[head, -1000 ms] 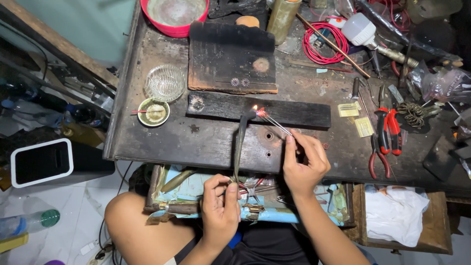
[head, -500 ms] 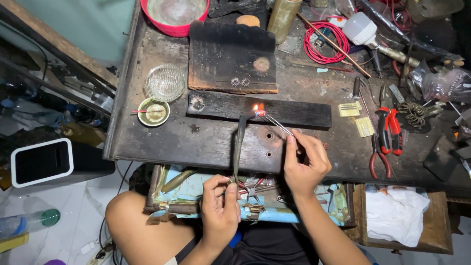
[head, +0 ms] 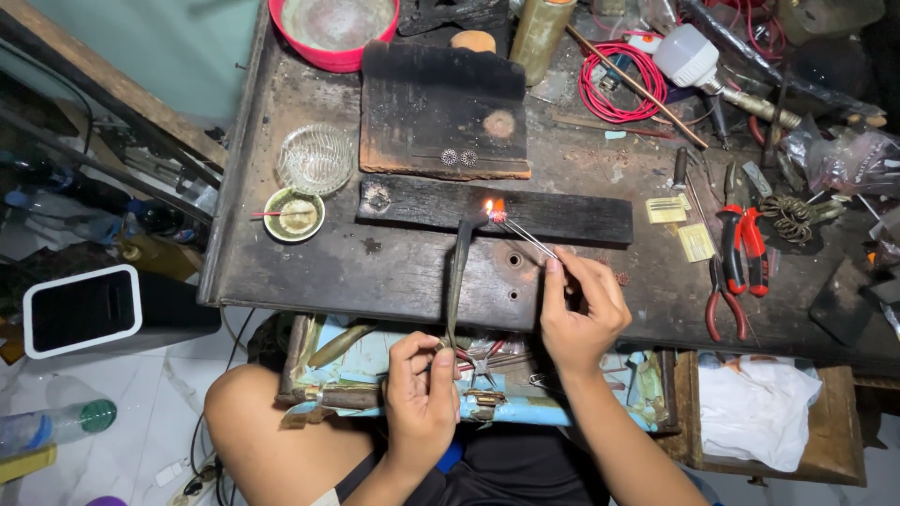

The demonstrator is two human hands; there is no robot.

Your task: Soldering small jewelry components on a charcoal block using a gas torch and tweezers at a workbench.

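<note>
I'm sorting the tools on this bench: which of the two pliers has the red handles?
The upper pair, beside the yellowish cards, has bright red-and-black handles. The other pliers lie just below it toward the bench edge, with thinner, dull dark-red handles.

on the workbench [head: 309, 272] the small dish [head: 292, 214] lies left of the charred block [head: 562, 214], pliers [head: 734, 262] right.

My dark, scorched wooden counter [head: 309, 272] fills most of the view, its surface stained and pitted. Beyond its far left edge rises a pale green painted wall [head: 169, 56]. Below me to the left lies a floor of white marbled tiles [head: 141, 412], where a white-rimmed rectangular black box [head: 82, 309] stands. A wooden drawer [head: 830, 440] hangs open at my right.
</note>
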